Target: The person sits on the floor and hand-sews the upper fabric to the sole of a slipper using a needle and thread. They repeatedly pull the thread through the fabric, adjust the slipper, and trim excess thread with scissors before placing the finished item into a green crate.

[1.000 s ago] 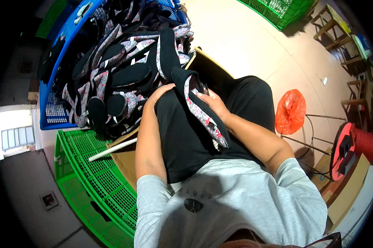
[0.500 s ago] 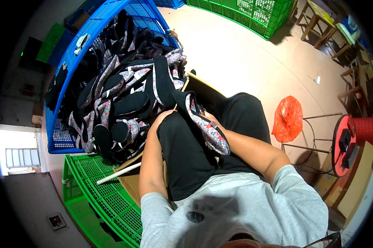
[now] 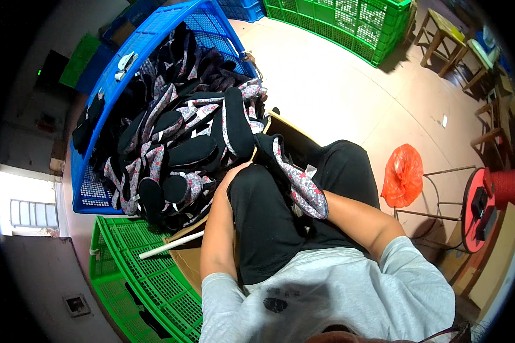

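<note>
Seemingly one slipper [image 3: 303, 187] is being handled; L hand [image 3: 238, 170] w/ fingers hidden, R hand unseen, can't tell grip; next prob. needs steady hold.

Black slipper [image 3: 303, 188], grey-red floral; orange bag [image 3: 403, 177].

Cloth looked matt, plastic shiny
The long black-and-floral cloth slipper [image 3: 297, 180] was matt; the bunched orange plastic bag [image 3: 403, 176] was glossy, wrinkled.
</note>
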`<state>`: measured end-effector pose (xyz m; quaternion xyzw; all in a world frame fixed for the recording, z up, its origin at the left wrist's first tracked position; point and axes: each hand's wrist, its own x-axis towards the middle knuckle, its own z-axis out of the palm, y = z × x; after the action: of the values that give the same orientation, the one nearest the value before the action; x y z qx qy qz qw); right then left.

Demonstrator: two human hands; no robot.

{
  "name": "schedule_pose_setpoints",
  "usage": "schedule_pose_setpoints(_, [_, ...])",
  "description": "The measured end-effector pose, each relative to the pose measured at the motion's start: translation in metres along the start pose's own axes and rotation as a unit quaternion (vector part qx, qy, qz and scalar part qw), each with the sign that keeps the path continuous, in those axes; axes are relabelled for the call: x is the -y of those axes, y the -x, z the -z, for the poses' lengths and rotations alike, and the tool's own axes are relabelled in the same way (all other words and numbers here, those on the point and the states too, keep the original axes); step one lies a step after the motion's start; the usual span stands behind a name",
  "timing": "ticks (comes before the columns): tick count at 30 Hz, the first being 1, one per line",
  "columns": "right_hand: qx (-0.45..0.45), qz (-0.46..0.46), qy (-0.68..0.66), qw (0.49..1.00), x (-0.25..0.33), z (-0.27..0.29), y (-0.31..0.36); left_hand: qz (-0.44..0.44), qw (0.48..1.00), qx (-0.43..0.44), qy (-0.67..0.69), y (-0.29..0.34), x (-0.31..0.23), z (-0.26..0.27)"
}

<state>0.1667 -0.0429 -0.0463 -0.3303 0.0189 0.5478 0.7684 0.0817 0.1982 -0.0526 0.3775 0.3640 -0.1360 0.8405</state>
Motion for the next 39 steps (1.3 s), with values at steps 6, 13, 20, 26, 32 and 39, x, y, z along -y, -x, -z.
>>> schedule_pose_setpoints(6, [-0.023, 0.072, 0.027, 0.997, -0.016, 0.017, -0.019, -0.064, 0.993, 0.069, -0.075, -0.008, 0.001, 0.004])
schedule_pose_setpoints(13, [-0.065, 0.115, 0.137, 0.982, -0.010, 0.010, -0.003, -0.203, 0.970, -0.105, -0.088, -0.009, 0.013, 0.035])
schedule_pose_setpoints(20, [-0.119, 0.110, 0.160, 0.974, -0.001, -0.001, 0.008, -0.404, 0.886, -0.200, -0.110, 0.081, 0.015, -0.057])
schedule_pose_setpoints(26, [-0.159, 0.218, 0.288, 0.919, -0.004, 0.009, 0.003, -0.332, 0.942, -0.027, -0.040, 0.123, 0.068, -0.120])
schedule_pose_setpoints(32, [-0.185, 0.212, 0.392, 0.876, 0.005, 0.000, 0.017, -0.278, 0.951, -0.034, 0.131, 0.119, 0.090, -0.152])
schedule_pose_setpoints(39, [-0.037, 0.124, 0.243, 0.961, 0.000, -0.015, 0.023, -0.264, 0.924, -0.041, 0.273, 0.117, 0.091, -0.132])
